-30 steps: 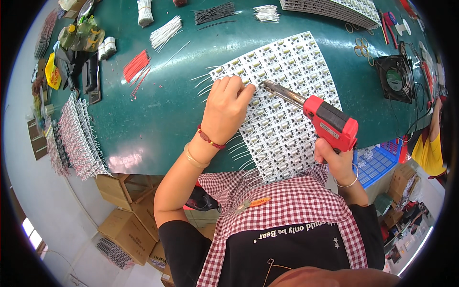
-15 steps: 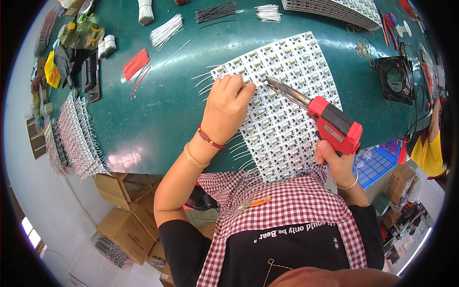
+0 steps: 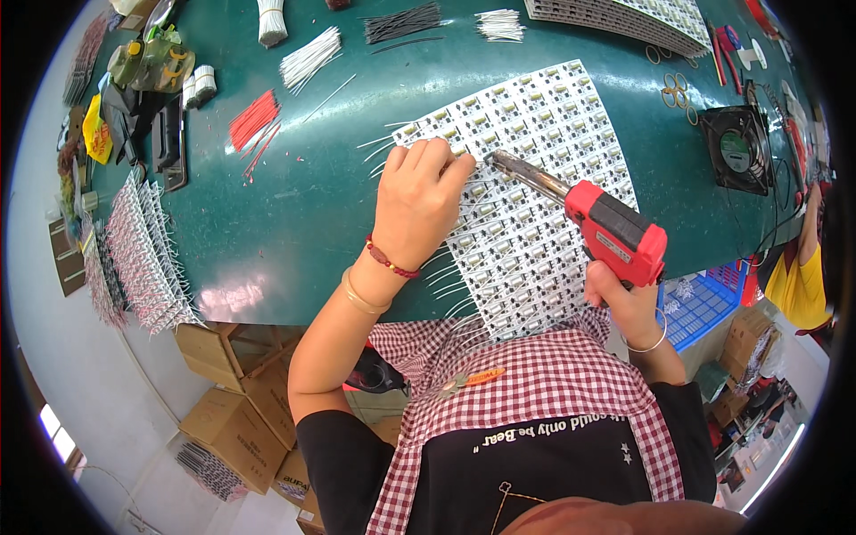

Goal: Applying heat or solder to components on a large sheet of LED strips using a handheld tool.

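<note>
A white sheet of small circuit boards (image 3: 544,241) lies at an angle on the green table, with rows of electronic parts on it. Thin white wires (image 3: 453,290) stick out along its left side. My left hand (image 3: 419,192) rests over the sheet's upper left part, thumb and fingertips pinched together; what they pinch is hidden beneath the hand. In my right hand (image 3: 621,303) is a red and black soldering gun (image 3: 615,232), gripped by its handle. Its metal tip points up-left and sits at the sheet, just right of my left fingertips.
Bundles of red wires (image 3: 254,120), white wires (image 3: 310,59) and black wires (image 3: 403,21) lie across the far table. A stack of board sheets (image 3: 624,22) is at the back. At right stands a black fan (image 3: 736,150); wired boards (image 3: 147,254) lean at left.
The soldering gun has shifted slightly left and down, bringing its tip closer to my left fingertips. My left hand has barely moved, and the sheet lies as before.
</note>
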### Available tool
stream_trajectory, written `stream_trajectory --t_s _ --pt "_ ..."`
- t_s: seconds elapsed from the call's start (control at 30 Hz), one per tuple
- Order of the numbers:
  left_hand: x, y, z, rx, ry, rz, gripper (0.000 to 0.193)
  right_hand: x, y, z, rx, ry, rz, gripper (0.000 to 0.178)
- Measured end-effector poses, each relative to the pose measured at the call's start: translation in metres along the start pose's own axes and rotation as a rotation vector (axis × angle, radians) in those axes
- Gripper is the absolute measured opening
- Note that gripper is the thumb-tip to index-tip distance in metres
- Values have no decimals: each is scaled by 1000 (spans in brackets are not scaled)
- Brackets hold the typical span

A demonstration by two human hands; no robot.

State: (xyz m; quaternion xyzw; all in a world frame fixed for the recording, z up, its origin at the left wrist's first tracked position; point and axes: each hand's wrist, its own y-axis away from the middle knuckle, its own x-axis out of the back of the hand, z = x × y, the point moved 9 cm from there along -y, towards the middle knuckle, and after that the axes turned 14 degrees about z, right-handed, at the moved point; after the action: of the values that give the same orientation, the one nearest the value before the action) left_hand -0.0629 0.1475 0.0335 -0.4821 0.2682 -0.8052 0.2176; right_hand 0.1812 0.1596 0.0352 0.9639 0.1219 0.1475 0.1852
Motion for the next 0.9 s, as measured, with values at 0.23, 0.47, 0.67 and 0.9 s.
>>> stream_trajectory --t_s 0.23,0.47,0.67,0.9 --pt "-3 3 0 3 46 8 16 1 1 7 -50 -21 4 29" --pt "-3 2 -1 22 55 2 21 5 2 -6 61 -102 68 35" --pt "-1 2 1 0 17 10 21 45 -8 -45 334 -366 191 51" --pt "4 3 4 -25 -54 -10 20 247 -3 -111 625 -593 460 51"
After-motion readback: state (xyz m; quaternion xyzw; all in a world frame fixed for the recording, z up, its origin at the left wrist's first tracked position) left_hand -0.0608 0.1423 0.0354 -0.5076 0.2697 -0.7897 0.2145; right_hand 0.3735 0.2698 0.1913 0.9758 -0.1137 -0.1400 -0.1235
